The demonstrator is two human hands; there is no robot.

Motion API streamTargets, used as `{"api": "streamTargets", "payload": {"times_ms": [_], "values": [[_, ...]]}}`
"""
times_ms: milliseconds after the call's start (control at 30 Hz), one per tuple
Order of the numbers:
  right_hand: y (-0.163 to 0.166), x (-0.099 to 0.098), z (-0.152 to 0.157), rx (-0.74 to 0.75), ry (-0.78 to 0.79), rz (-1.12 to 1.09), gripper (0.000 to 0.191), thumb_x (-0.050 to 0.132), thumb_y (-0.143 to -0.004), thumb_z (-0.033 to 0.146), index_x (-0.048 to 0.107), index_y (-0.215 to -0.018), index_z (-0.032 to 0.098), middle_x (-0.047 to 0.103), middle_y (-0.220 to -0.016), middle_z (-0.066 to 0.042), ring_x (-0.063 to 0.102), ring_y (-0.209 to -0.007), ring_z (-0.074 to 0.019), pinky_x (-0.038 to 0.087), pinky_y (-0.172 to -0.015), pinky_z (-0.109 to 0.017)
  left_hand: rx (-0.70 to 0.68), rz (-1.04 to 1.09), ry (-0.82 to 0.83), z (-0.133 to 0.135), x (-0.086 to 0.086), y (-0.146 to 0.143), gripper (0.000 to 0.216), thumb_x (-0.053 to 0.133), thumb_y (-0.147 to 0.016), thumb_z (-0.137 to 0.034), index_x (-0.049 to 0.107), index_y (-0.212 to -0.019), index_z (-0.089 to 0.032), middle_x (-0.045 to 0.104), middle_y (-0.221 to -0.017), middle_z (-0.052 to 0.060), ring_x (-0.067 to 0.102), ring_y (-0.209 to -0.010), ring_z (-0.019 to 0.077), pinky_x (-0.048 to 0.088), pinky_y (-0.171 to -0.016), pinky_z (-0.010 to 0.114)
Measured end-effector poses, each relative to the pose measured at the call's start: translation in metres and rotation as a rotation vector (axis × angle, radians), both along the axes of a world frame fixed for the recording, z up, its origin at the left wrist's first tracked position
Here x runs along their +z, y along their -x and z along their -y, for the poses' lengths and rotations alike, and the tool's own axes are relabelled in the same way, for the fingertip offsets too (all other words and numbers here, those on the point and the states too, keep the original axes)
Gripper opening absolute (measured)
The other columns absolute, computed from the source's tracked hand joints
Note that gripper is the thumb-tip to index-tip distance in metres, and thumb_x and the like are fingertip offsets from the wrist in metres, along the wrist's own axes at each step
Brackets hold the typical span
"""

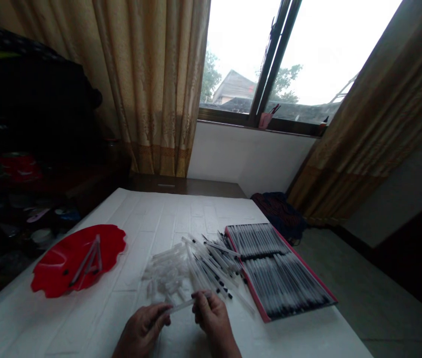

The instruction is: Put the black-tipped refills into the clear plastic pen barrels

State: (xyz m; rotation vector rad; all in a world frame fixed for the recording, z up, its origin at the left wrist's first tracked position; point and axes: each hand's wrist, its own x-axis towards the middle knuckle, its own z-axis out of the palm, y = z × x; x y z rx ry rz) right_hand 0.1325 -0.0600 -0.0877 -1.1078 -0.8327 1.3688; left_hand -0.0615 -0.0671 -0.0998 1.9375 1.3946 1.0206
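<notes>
Both my hands are low at the near edge of a white table (84, 318). My left hand (144, 328) and my right hand (211, 313) are closed on the two ends of one clear pen (184, 304), held level between them. Just beyond the hands lies a loose heap of clear pen tubes and caps (173, 271), mixed with pens with dark tips (214, 266). To the right sits a pink-edged flat box (255, 298) packed with rows of dark-tipped pens.
A red wavy-rimmed plate (52, 278) on the left of the table holds a few pens. Dark cluttered shelves stand left of the table. Curtains and a window are behind. The floor drops away to the right of the table edge.
</notes>
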Motion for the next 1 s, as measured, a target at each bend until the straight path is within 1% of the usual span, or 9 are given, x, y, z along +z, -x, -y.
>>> {"api": "streamTargets", "payload": {"times_ms": [167,267,433,567,667,733,833,900,1000], "values": [[0.004,0.005,0.002,0.044,-0.089,0.04,0.039,0.065,-0.072,0.055,0.066,-0.074,0.016,0.054,-0.051,0.003,0.045,-0.043,-0.0088,0.032,-0.043,-0.02,-0.094,0.121,0.225,-0.002,0.008,-0.002,0.051,0.045,-0.082,-0.064,0.071,-0.083,-0.021,0.069,-0.064,0.001,0.063,-0.058,0.013,0.051,-0.056,0.02],[-0.009,0.011,0.0,0.082,-0.15,0.044,0.035,0.065,-0.075,0.052,0.067,-0.078,0.017,0.056,-0.054,0.003,0.046,-0.047,-0.0095,0.034,-0.045,-0.02,-0.096,0.212,0.337,-0.004,0.011,0.003,0.056,0.043,-0.08,-0.068,0.069,-0.078,-0.018,0.064,-0.057,0.0,0.058,-0.053,0.0116,0.048,-0.056,0.021],[-0.058,0.036,-0.013,-0.235,-0.217,0.013,0.034,0.069,-0.072,0.052,0.066,-0.082,0.019,0.054,-0.056,0.005,0.045,-0.049,-0.0085,0.035,-0.046,-0.019,-0.069,0.315,0.397,-0.008,0.009,0.01,0.061,0.041,-0.077,-0.074,0.066,-0.078,-0.018,0.052,-0.046,-0.005,0.049,-0.045,0.0093,0.046,-0.053,0.021],[-0.072,0.035,-0.02,-0.238,-0.169,0.169,0.04,0.07,-0.07,0.052,0.064,-0.087,0.016,0.058,-0.054,0.003,0.047,-0.046,-0.0109,0.034,-0.042,-0.02,0.001,0.303,0.256,-0.01,0.0,0.004,0.057,0.047,-0.075,-0.071,0.068,-0.092,-0.02,0.062,-0.059,-0.002,0.055,-0.051,0.0109,0.049,-0.052,0.021],[-0.066,0.02,-0.022,-0.311,-0.13,0.306,0.037,0.068,-0.07,0.05,0.061,-0.086,0.017,0.061,-0.054,0.002,0.054,-0.049,-0.0153,0.036,-0.042,-0.022,0.072,0.182,0.069,-0.009,-0.002,0.002,0.046,0.05,-0.079,-0.063,0.069,-0.097,-0.025,0.071,-0.083,0.001,0.065,-0.068,0.0147,0.054,-0.065,0.024],[-0.063,0.012,-0.022,-0.352,-0.165,0.454,0.031,0.067,-0.071,0.047,0.061,-0.081,0.018,0.065,-0.061,-0.001,0.061,-0.057,-0.0195,0.043,-0.048,-0.025,0.085,0.06,-0.075,-0.009,0.0,0.003,0.038,0.049,-0.083,-0.057,0.068,-0.099,-0.028,0.072,-0.093,0.002,0.068,-0.083,0.016,0.054,-0.076,0.024],[-0.061,0.008,-0.022,-0.342,-0.274,0.738,0.019,0.062,-0.076,0.038,0.063,-0.081,0.019,0.071,-0.075,-0.006,0.066,-0.072,-0.0235,0.047,-0.064,-0.03,0.088,-0.164,-0.317,-0.013,0.007,0.006,0.032,0.045,-0.089,-0.048,0.065,-0.107,-0.031,0.072,-0.095,0.001,0.068,-0.088,0.0161,0.054,-0.081,0.026],[-0.06,0.01,-0.023,-0.316,-0.329,0.928,0.014,0.057,-0.081,0.032,0.064,-0.084,0.02,0.071,-0.077,-0.006,0.066,-0.073,-0.0232,0.046,-0.066,-0.03,0.093,-0.308,-0.446,-0.018,0.011,0.007,0.031,0.042,-0.091,-0.044,0.065,-0.108,-0.031,0.072,-0.095,0.002,0.067,-0.088,0.0173,0.054,-0.081,0.03],[-0.059,0.011,-0.026,-0.296,-0.38,1.179,0.012,0.054,-0.083,0.026,0.065,-0.084,0.021,0.069,-0.076,-0.006,0.064,-0.072,-0.0225,0.044,-0.065,-0.029,0.104,-0.46,-0.522,-0.026,0.011,0.008,0.029,0.041,-0.091,-0.039,0.066,-0.104,-0.031,0.07,-0.095,0.003,0.066,-0.088,0.0186,0.054,-0.078,0.033]]}}
